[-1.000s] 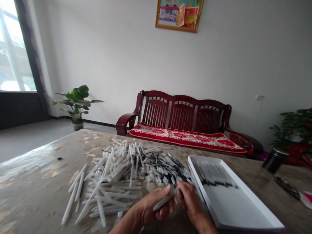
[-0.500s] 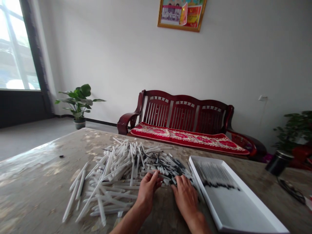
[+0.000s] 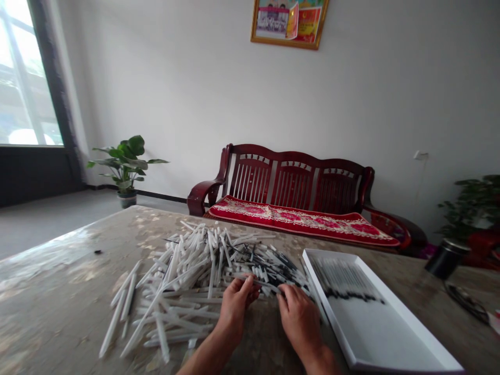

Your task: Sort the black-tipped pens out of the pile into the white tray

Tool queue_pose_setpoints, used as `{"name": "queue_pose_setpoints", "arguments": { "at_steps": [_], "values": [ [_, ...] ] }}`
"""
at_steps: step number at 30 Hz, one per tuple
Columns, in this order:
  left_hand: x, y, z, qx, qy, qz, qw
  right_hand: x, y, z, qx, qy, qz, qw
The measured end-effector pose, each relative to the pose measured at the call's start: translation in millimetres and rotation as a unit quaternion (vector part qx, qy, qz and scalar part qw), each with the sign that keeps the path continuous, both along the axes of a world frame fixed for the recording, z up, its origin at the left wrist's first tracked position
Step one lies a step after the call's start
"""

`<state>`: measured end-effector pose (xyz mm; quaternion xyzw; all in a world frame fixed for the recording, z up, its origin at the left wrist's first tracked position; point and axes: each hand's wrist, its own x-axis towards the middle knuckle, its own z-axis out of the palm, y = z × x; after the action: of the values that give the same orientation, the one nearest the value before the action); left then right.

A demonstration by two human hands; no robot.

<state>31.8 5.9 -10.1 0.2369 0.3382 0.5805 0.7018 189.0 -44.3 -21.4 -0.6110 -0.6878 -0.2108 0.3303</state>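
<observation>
A thin greyish pen-like tube [image 3: 267, 284] spans the gap between my hands. My left hand [image 3: 235, 307] pinches its left end between thumb and fingers. At the other end, the fingertips of my right hand [image 3: 300, 315] close on the tube. Just beyond both hands lies a loose heap of whitish translucent tubes [image 3: 191, 260], long and slender. Small black and white pieces [image 3: 273, 263] are mixed together on the heap's right side. To the right of my right hand stands a shallow white box [image 3: 386, 344], holding a row of clear tubes with black ends [image 3: 346, 278].
The heap rests on a brown patterned table [image 3: 66, 297]. A black cylindrical container [image 3: 446, 258] and a dark cable [image 3: 466, 303] lie right of the box. Past the table is a red wooden bench [image 3: 292, 177], with a potted plant [image 3: 128, 161] at left.
My right hand has come up from the small pieces and its fingers have closed on the right end of the tube. My left hand has stayed nearly in place.
</observation>
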Motion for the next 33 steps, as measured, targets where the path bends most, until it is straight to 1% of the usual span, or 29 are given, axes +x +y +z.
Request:
{"name": "queue_pose_setpoints", "arguments": {
  "at_steps": [7,11,15,19,22,24,26,29,33],
  "values": [
    [-0.1,-4.1,4.2,0.011,0.021,-0.016,1.0,1.3,-0.4,-0.2,0.035,0.021,0.036,0.999],
    [-0.6,-5.7,4.9,0.011,0.017,-0.026,0.999,2.8,-1.2,0.1,0.053,0.088,0.079,0.992],
    [-0.7,-7.2,6.1,0.02,0.007,-0.037,0.999,2.7,-5.1,4.2,0.021,0.173,0.115,0.978],
    [-0.2,-10.1,9.6,0.03,0.015,-0.04,0.999,-0.4,-10.3,9.5,-0.028,0.267,0.115,0.956],
    [1.7,-15.1,12.1,0.046,0.017,-0.036,0.998,-4.1,-13.0,12.0,-0.078,0.359,0.099,0.925],
    [3.3,-19.0,13.7,0.057,0.018,-0.03,0.998,-6.7,-13.9,13.0,-0.111,0.427,0.093,0.893],
    [4.4,-22.5,15.2,0.063,0.016,-0.025,0.998,-9.1,-14.0,13.6,-0.134,0.493,0.098,0.854],
    [4.9,-25.5,17.0,0.071,0.017,-0.022,0.997,-11.9,-13.8,14.0,-0.153,0.564,0.113,0.804],
    [4.7,-26.2,17.1,0.073,0.008,-0.023,0.997,-16.6,-15.8,14.9,-0.151,0.613,0.131,0.764]
  ]
}}
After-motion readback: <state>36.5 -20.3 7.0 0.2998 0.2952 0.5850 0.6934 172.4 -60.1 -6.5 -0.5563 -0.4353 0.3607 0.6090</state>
